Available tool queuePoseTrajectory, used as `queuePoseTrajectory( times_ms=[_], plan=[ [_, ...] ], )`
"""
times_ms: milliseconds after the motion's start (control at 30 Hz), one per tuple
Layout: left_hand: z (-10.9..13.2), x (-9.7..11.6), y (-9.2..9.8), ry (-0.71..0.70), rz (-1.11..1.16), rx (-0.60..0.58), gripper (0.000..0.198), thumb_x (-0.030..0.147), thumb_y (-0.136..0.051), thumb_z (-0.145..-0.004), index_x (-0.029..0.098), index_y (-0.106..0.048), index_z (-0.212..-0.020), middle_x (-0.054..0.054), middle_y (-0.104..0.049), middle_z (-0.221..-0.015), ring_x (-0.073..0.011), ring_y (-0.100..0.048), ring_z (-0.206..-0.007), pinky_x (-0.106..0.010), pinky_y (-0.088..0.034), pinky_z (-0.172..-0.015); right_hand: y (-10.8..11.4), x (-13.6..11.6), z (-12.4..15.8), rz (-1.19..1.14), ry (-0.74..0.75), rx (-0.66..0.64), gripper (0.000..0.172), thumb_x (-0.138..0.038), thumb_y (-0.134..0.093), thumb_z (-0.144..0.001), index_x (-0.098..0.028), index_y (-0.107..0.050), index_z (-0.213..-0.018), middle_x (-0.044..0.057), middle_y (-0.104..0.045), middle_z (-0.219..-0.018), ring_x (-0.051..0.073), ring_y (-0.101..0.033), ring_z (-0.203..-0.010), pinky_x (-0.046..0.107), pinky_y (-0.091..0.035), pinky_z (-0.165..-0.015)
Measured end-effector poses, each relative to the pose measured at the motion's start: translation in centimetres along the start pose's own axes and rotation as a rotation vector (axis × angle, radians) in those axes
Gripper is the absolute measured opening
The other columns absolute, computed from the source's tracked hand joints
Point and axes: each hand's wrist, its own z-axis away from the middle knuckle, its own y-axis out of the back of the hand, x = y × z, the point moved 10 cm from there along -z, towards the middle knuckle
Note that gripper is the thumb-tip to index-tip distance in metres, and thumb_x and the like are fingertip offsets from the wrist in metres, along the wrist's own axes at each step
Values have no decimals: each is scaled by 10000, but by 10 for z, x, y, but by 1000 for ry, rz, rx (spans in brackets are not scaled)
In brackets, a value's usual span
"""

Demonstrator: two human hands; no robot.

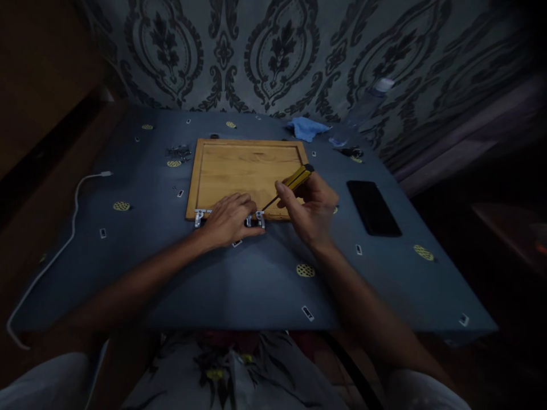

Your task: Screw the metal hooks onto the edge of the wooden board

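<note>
A wooden panel (pixel 239 171) with a raised frame lies flat on the blue table (pixel 239 285). Metal hinges (pixel 199 217) sit along its near edge. My left hand (pixel 231 219) rests on that edge, fingers curled over a hinge (pixel 259 218) and pressing it down. My right hand (pixel 310 208) is closed around a yellow-and-black screwdriver (pixel 297 179), its thin shaft pointing down-left to the hinge beside my left fingers.
A black phone (pixel 373 208) lies to the right of the panel. A blue cloth (pixel 306 128) and a clear bottle (pixel 363 111) stand at the back right. Small screws and metal parts (pixel 178 151) lie at the panel's left. A white cable (pixel 72 210) runs along the left side.
</note>
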Motion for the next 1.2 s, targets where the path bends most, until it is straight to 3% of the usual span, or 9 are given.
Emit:
queuePoseTrajectory(
  times_ms=[200,667,967,1200],
  plan=[
    [0,3,3,3,12,-4,404,511,-782,-903,167,-664,-1079,-104,-689,-1138,-296,-643,-1118,-392,-502,-928,-6,5,1,17,-4,-32,413,-532,-755,-878,-253,-512,-695,-33,-535,-636,142,-533,-573,304,-437,-538],
    [-1,3,3,2,2,3,415,525,-775,-905,169,-655,-1081,-104,-683,-1139,-302,-640,-1122,-401,-504,-921,-11,7,2,35,9,-51,394,-500,-753,-876,-254,-501,-702,-38,-538,-636,140,-538,-577,301,-437,-549],
    [-2,2,2,-1,4,3,408,523,-780,-898,173,-659,-1071,-95,-683,-1128,-297,-644,-1109,-401,-502,-929,-15,-2,1,86,63,-117,422,-566,-722,-896,-247,-530,-697,-29,-550,-641,144,-563,-588,312,-451,-574],
    [-1,1,2,8,6,4,423,507,-787,-895,164,-659,-1108,-112,-681,-1161,-308,-638,-1138,-413,-502,-964,-18,8,-1,41,32,-178,348,-562,-725,-898,-247,-624,-790,-11,-605,-683,159,-588,-620,319,-479,-588]
  ],
)
